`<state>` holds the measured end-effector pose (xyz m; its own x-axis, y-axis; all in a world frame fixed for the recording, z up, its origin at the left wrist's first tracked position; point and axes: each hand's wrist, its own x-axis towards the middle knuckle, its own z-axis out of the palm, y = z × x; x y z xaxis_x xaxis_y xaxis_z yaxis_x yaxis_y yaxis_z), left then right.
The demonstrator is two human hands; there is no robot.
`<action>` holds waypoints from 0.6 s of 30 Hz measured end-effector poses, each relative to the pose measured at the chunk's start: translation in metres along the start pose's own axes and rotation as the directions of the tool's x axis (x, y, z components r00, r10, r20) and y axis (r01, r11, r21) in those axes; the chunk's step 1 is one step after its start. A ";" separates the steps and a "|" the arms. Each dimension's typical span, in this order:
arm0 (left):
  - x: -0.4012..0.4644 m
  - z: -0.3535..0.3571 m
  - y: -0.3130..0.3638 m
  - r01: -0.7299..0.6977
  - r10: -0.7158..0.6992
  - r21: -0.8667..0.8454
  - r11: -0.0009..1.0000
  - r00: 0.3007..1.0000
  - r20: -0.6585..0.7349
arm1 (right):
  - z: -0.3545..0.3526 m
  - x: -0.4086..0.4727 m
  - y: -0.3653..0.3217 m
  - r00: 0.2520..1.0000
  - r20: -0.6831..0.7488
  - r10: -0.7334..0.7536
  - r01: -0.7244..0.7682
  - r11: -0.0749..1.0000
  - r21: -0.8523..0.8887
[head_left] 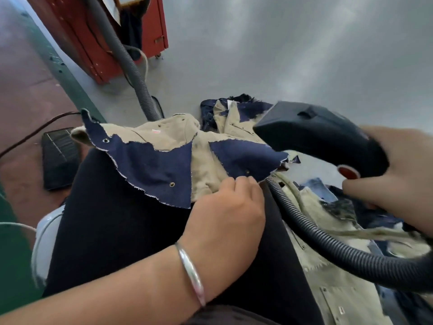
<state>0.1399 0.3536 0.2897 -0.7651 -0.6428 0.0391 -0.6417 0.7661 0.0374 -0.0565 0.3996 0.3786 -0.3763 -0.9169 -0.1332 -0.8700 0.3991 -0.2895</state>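
Left hand pinches the cloth; blurred, edge-cropped right hand grips the nozzle.

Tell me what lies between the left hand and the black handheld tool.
In the head view, the navy flap of the garment and the start of the ribbed hose lie between the left hand and the tool.

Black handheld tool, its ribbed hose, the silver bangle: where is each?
black handheld tool (pixel 316 130), head view, top of its housing
ribbed hose (pixel 328 246), head view, middle of its curve
silver bangle (pixel 191 270), head view, band across the wrist
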 end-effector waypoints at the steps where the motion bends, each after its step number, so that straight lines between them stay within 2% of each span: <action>1: 0.000 0.000 -0.001 0.001 -0.001 0.023 1.000 1.000 0.015 | 0.006 -0.003 0.000 0.999 0.037 -0.003 0.004 1.000 -0.024; 4: -0.004 0.004 -0.003 0.001 -0.002 0.030 1.000 1.000 0.022 | 0.024 0.001 0.001 0.978 0.210 0.014 -0.011 1.000 -0.015; 6: -0.007 0.007 -0.004 0.000 0.000 0.043 0.999 1.000 0.013 | 0.034 0.016 0.004 0.970 0.240 0.037 -0.050 0.997 0.051; 12: -0.001 -0.002 -0.005 -0.034 0.032 0.106 0.994 0.999 0.026 | 0.067 0.077 0.011 0.977 0.183 0.110 -0.140 0.978 0.156; 16: 0.006 -0.013 -0.003 -0.032 0.023 0.106 0.994 0.997 0.080 | 0.057 0.091 0.034 0.959 0.063 0.275 -0.282 0.924 0.257; 18: 0.011 -0.018 -0.004 -0.024 0.018 0.109 0.994 0.998 0.058 | 0.044 0.081 0.047 0.944 0.037 0.328 -0.320 0.885 0.338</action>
<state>0.1351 0.3429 0.3084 -0.7783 -0.6276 -0.0186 -0.6250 0.7772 -0.0728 -0.1142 0.3447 0.3129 -0.6286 -0.7346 -0.2554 -0.5419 0.6493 -0.5337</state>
